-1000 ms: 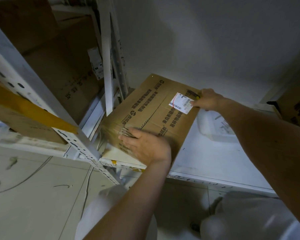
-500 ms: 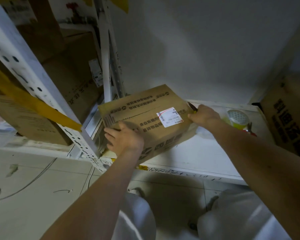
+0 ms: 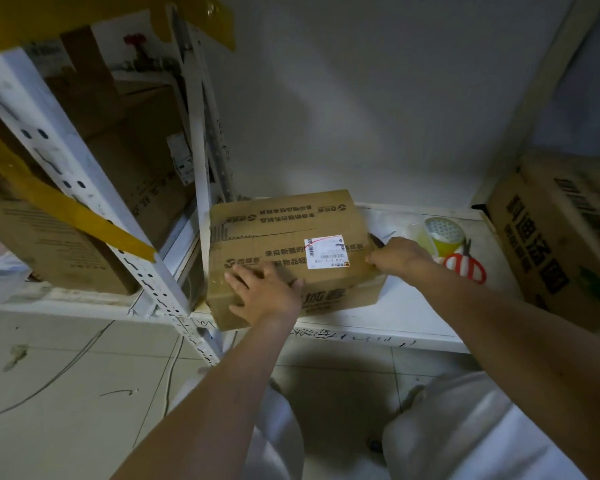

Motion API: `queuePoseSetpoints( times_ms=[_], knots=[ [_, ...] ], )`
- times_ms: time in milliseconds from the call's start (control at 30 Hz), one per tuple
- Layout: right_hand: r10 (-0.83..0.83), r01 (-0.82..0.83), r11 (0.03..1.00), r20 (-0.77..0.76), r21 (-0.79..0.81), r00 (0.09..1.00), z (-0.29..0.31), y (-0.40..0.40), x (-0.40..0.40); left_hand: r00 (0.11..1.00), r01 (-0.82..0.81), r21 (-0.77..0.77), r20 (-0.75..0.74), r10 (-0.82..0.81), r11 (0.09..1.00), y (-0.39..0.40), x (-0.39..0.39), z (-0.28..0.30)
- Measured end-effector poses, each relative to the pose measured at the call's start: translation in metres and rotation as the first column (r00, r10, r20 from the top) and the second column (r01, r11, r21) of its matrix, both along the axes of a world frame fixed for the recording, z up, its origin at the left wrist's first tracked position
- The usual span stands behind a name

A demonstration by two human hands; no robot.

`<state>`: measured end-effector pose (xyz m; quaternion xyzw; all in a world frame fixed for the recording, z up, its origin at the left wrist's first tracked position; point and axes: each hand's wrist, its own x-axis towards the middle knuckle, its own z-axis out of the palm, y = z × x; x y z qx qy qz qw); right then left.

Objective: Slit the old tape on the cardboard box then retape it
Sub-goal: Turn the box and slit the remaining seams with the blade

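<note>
Cardboard box [image 3: 284,220]: sits on white shelf [image 3: 413,310], printed top up, white label [image 3: 324,253] on top. Left hand [image 3: 265,294] lies flat, fingers spread, on its near left corner. Right hand [image 3: 400,256] curls at its right edge, gripping a dark tool [image 3: 376,241]. Beside it: tape roll [image 3: 442,235], red scissors [image 3: 465,266], larger carton [image 3: 561,233] farther right.

On your brown cardboard box [image 3: 284,233] you can read "来自新疆的", and its white shipping label [image 3: 325,253] carries a barcode and small, blurred digits.
</note>
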<state>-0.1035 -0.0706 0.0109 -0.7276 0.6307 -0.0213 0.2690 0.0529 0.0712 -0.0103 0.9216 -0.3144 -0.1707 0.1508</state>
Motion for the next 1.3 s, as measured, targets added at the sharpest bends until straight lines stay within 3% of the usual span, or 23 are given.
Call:
queuePoseSetpoints(
  times_ms=[100, 200, 267, 367, 433, 533, 667, 800, 1067, 1300],
  knots=[
    [-0.018, 0.015, 0.999, 0.051, 0.051, 0.999, -0.005, 0.004, -0.007, 0.994, 0.101, -0.008, 0.04, -0.101, 0.995, -0.002, 0.002, -0.006],
    [-0.116, 0.06, 0.972, 0.24, 0.229, 0.964, -0.007, 0.001, -0.017, 0.987, 0.153, -0.008, 0.058, -0.152, 0.988, -0.005, 0.015, -0.006],
    [-0.135, 0.08, 0.974, 0.257, 0.212, 0.957, -0.003, -0.002, -0.026, 0.982, 0.182, -0.003, 0.054, -0.182, 0.983, -0.007, 0.025, -0.004],
    [-0.049, 0.045, 0.998, 0.109, 0.035, 0.993, -0.003, -0.006, -0.04, 0.977, 0.202, 0.06, 0.056, -0.205, 0.978, -0.013, 0.031, -0.002],
    [0.061, -0.062, 0.997, -0.015, -0.05, 0.998, -0.002, 0.0, -0.045, 0.972, 0.203, 0.159, 0.09, -0.219, 0.966, -0.019, 0.025, 0.001],
    [0.218, -0.227, 0.97, -0.107, -0.083, 0.97, 0.001, 0.013, -0.046, 0.93, 0.297, 0.247, 0.142, -0.338, 0.922, -0.03, 0.003, 0.005],
    [0.32, -0.343, 0.937, -0.226, -0.071, 0.92, 0.006, 0.028, -0.043, 0.823, 0.53, 0.215, 0.106, -0.559, 0.82, -0.04, -0.03, 0.003],
    [0.337, -0.372, 0.926, -0.305, -0.062, 0.891, 0.013, 0.041, -0.044, 0.747, 0.631, 0.24, 0.071, -0.661, 0.738, -0.042, -0.05, 0.003],
    [0.303, -0.34, 0.94, -0.389, -0.031, 0.87, 0.025, 0.06, -0.032, 0.74, 0.636, 0.307, 0.018, -0.672, 0.708, -0.046, -0.054, 0.007],
    [0.276, -0.357, 0.928, -0.452, -0.104, 0.848, 0.021, 0.064, -0.022, 0.737, 0.63, 0.327, 0.032, -0.675, 0.704, -0.047, -0.055, 0.004]
  ],
)
